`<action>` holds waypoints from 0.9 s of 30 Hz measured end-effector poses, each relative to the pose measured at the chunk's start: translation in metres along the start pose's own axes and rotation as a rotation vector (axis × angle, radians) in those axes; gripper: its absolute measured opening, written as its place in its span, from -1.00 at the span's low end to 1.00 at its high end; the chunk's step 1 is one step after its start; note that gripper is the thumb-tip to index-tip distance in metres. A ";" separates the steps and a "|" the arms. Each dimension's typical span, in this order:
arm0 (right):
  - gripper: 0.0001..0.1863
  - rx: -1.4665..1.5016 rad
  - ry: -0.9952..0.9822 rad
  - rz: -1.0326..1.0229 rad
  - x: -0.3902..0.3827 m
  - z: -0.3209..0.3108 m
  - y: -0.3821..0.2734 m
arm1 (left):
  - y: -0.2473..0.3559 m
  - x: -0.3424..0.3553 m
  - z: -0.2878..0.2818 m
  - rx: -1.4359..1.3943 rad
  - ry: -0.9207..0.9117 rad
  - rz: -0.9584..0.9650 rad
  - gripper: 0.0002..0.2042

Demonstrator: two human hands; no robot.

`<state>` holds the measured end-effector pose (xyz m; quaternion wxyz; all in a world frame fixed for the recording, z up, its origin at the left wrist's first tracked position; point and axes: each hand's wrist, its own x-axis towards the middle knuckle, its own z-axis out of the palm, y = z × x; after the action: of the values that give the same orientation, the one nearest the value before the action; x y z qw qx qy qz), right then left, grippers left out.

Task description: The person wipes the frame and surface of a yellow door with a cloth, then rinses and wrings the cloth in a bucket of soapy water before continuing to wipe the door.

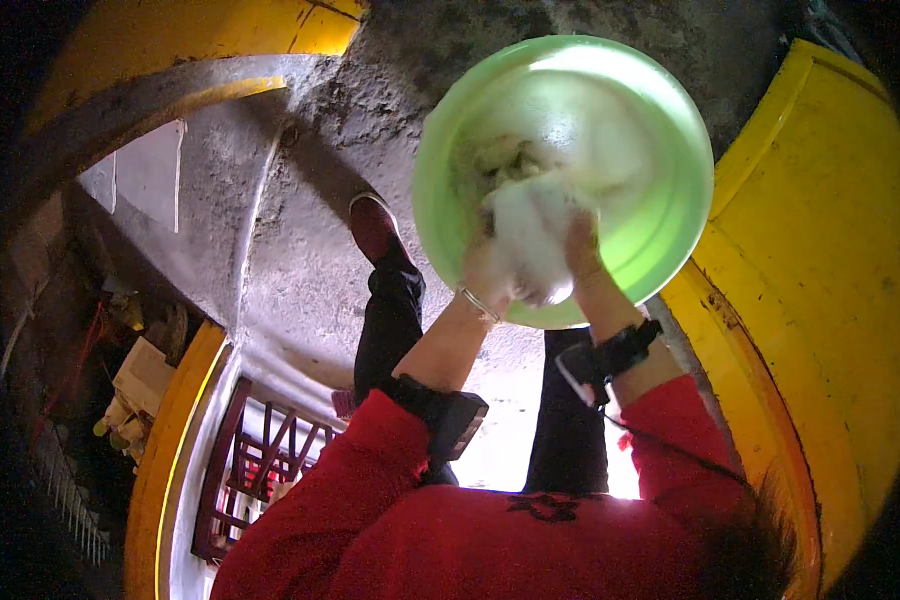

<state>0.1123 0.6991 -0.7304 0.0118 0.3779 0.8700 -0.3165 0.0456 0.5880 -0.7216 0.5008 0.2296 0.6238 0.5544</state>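
A large light-green basin (675, 215) is in front of me, with cloudy, whitish suds (610, 150) inside. Both of my hands reach into it from the near side. Between them is a wet white cloth (530, 225), bunched up and blurred by glare and foam. My left hand (485, 265), with a bracelet at its wrist, grips the cloth's left side. On the right side, my right hand (582, 245) closes on the same cloth. Its fingertips are partly lost in the foam. A darker patch (510, 165) shows in the suds just beyond the cloth; its kind cannot be made out.
Rough concrete floor (315, 235) lies under the basin. A yellow panel (820, 250) stands close on the right, and another yellow panel (190, 50) at the far left. My shoe (373, 228) is left of the basin. A dark-red wooden chair (265, 450) and cardboard pieces (142, 378) are at lower left.
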 end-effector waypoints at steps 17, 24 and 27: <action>-0.73 -0.062 -0.219 0.284 0.010 0.015 0.103 | 0.063 0.012 -0.002 -0.447 0.327 -0.649 -0.49; -0.72 0.393 -0.408 0.471 0.000 -0.048 0.047 | 0.072 0.011 0.012 -0.481 0.385 -0.891 -0.52; -0.73 0.574 -0.362 0.342 -0.020 -0.107 -0.026 | 0.071 0.014 0.004 -0.697 0.270 -0.989 -0.53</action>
<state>0.1331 0.7323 -0.6261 0.1117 0.4435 0.6541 -0.6024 0.0249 0.6213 -0.6605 0.6606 -0.3358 0.4966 0.4519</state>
